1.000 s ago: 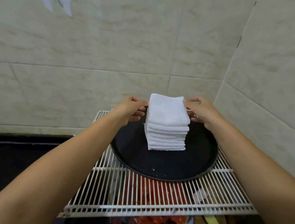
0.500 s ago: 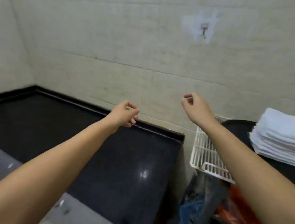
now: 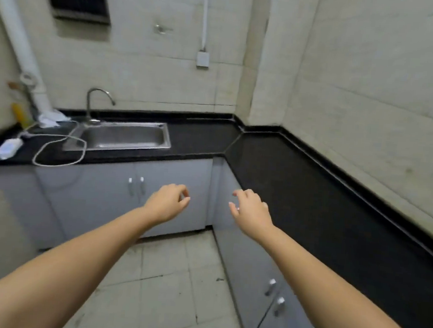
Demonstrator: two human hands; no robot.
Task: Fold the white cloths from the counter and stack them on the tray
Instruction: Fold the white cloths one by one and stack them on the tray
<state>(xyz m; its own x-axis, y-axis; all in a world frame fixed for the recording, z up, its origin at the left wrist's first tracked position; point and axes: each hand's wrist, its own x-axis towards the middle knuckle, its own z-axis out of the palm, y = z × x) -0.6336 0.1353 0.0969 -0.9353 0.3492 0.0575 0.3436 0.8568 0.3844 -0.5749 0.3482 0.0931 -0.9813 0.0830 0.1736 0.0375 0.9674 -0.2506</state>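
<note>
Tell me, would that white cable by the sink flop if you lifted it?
Probably floppy: the white cable lies in loose loops on the counter. It looks thin, so likely light. The small white box at its end might drag along.

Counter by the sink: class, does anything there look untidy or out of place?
Yes. A white cable sprawls in a loose loop beside the sink, one strand lying over its rim, and a crumpled white cloth sits unfolded in the back corner.

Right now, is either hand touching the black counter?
Apart. The head view shows the left hand and right hand held in the air before the grey cabinets, off the black counter.
</note>
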